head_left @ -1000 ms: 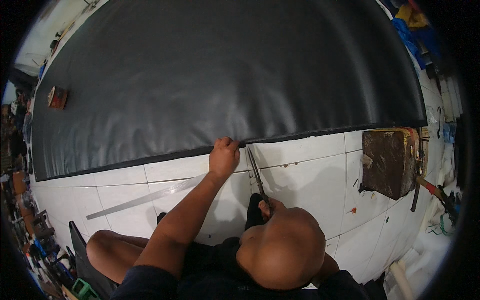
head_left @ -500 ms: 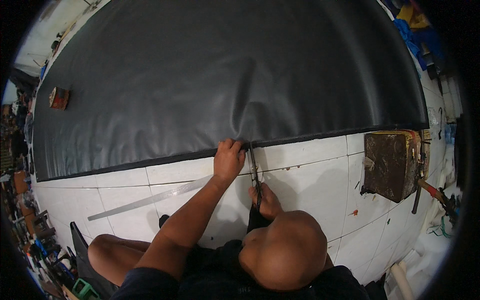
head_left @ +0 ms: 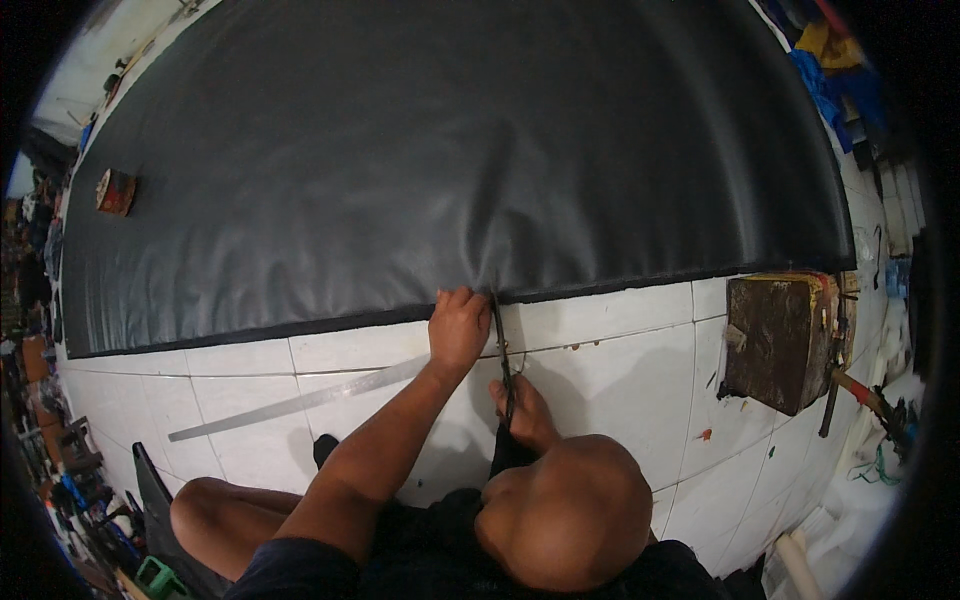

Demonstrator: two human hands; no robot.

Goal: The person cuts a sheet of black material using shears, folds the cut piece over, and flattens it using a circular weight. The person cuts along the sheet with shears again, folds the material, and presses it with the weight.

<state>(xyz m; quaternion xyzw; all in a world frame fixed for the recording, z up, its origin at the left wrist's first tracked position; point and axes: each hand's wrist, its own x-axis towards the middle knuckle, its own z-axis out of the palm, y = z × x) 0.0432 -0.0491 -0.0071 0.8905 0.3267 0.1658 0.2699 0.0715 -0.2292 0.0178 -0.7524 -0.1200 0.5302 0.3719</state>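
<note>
Watching remotely, I see scissors (head_left: 503, 345) in right hand (head_left: 525, 412), fingers wrapped round handles, long axis pointing ahead to sheet's (head_left: 400, 180) near edge, beside left hand (head_left: 460, 330), fingers pinching that edge.

Black across your sheet (head_left: 400, 170), white across your floor (head_left: 610, 420).
The black you face is plain, broken by soft grey bands of sheen, while your white tiles carry a grid of thin dark lines; your scissors (head_left: 503, 345) look dark, your straight strip (head_left: 300, 404) silvery grey, and your sleeve (head_left: 290, 570) near-black; you have a rusty red-brown tin (head_left: 116, 193), a blotchy dark brown block (head_left: 766, 338) edged with yellow and red, a red section on a tool handle (head_left: 852, 388), an orange-red scrap (head_left: 705, 435), bright blue cloth (head_left: 815, 85), mustard-yellow cloth (head_left: 828, 47) and green string (head_left: 878, 470).
</note>
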